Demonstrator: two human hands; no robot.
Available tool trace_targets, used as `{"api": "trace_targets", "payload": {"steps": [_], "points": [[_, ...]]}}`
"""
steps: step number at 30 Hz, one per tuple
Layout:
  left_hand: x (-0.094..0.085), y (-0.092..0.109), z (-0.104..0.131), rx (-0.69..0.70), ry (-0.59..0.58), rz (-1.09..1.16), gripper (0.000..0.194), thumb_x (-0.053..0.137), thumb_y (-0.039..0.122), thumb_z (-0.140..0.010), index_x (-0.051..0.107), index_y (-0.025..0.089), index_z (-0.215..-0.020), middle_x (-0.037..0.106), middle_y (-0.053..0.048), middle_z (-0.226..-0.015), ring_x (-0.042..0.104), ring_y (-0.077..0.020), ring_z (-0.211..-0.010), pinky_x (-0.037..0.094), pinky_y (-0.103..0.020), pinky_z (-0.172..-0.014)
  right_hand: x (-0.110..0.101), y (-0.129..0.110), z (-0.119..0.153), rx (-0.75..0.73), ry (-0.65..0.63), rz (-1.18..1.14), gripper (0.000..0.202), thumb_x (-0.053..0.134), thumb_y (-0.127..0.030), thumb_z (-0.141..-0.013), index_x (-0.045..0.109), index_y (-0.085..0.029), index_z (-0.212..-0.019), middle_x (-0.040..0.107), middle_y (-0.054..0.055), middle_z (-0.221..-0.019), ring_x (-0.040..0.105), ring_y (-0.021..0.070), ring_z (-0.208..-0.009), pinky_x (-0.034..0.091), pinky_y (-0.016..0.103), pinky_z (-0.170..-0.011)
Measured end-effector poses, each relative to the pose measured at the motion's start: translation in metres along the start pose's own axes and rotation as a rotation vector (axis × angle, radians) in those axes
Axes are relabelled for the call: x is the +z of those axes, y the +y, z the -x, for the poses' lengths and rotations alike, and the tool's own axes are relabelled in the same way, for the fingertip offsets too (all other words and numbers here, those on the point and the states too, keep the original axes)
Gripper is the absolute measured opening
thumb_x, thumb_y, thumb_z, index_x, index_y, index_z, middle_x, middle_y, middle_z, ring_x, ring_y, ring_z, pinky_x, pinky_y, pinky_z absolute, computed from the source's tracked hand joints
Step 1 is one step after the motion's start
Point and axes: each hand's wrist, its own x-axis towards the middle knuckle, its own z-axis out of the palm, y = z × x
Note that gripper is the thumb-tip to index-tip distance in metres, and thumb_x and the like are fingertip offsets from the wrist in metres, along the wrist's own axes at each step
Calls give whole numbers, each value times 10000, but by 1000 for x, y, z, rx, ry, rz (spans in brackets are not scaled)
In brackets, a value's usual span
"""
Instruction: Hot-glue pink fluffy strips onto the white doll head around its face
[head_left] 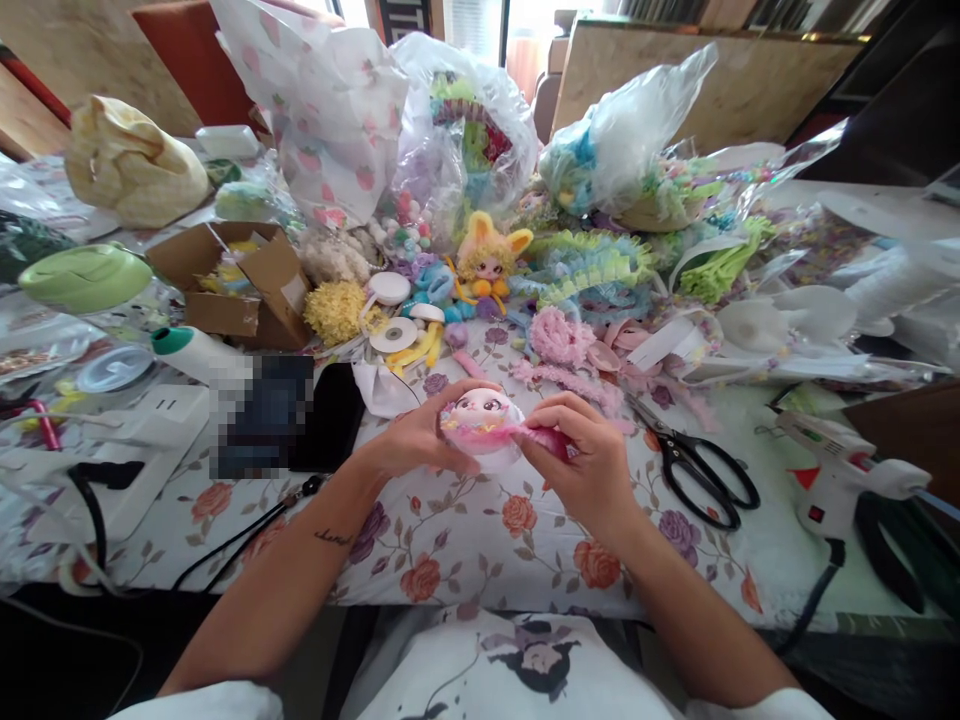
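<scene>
A round white doll head (480, 408) with a painted face and pink trim along its lower edge is held over the floral tablecloth. My left hand (424, 432) wraps round its left side. On the right, my right hand (581, 455) pinches a fuzzy pink strip (546, 438) against the head's lower right edge. A finished-looking doll with yellow bunny ears (487, 262) sits farther back, facing me. Between it and my hands lie a pink yarn bundle (561, 337) and fluffy pink strips (574, 385).
Black-handled scissors (701, 475) and a glue gun (829, 470) lie at the right. At the left are a black phone (330, 415), a power strip (161, 440) and an open cardboard box (229, 310). Plastic bags (322, 120) and trimmings line the back.
</scene>
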Motion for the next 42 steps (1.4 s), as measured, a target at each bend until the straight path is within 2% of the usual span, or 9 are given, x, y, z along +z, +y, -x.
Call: {"api": "trace_targets", "payload": {"steps": [3,7,14,20,26,30,34,38,42], "points": [[0,0,0,-2,-7,-9,827,844,155,-572,460,278,-1294,557,-40,-1107,574,-180,-870,505,-235,-648,-1,0,-1,28,-16,-25,59,650,-147,-808,628,-198,-789,606,18,-818,579,141,-718,448,260,-598],[-1,-1,1,0,-18,-23,839,849,158,-564,460,280,-1298,566,-45,-1123,575,-201,-909,492,-266,-711,-1,1,-1,95,-27,-95,52,661,-149,-802,640,-190,-778,607,21,-816,558,132,-689,433,253,-559],[-2,1,0,19,-83,-61,817,843,167,-579,468,266,-1299,571,-54,-1137,560,-218,-961,477,-269,-743,-3,9,-3,272,-111,-346,70,694,-229,-796,666,-185,-748,588,26,-817,569,135,-680,481,259,-546],[-3,3,2,-9,-88,-95,881,851,175,-564,432,281,-1333,560,-53,-1176,557,-223,-1014,477,-262,-778,-4,14,-4,443,-171,-530,147,768,-285,-727,664,-181,-723,576,2,-795,574,106,-563,504,244,-481],[-1,4,2,-50,-97,-87,792,857,203,-550,490,233,-1251,590,-56,-1097,594,-209,-940,484,-225,-671,-6,18,-1,511,-174,-581,148,780,-285,-714,667,-194,-743,596,-7,-789,582,104,-553,476,226,-454],[-5,0,2,-89,-123,-55,822,868,199,-526,514,214,-1269,643,-60,-999,623,-245,-953,506,-266,-703,-7,24,0,588,-232,-606,157,775,-301,-721,659,-198,-746,598,-12,-717,567,103,-529,428,213,-424],[-8,-7,2,-139,-134,-37,884,869,179,-523,498,200,-1325,682,-62,-910,652,-256,-910,513,-294,-713,-6,31,-1,642,-266,-730,181,805,-262,-682,639,-192,-691,587,-20,-695,548,90,-551,429,195,-452],[-7,-10,1,-169,-116,2,891,873,158,-509,510,184,-1322,697,-71,-879,672,-223,-755,509,-266,-614,-5,37,-2,673,-304,-820,184,803,-234,-674,627,-183,-664,580,-18,-736,536,82,-578,420,186,-473],[-2,-7,1,-131,-144,96,872,842,159,-575,446,241,-1348,694,-66,-908,629,-146,-520,475,-227,-458,-5,43,-2,721,-346,-905,200,806,-234,-667,616,-174,-656,561,-26,-764,508,63,-579,377,180,-490]]}}
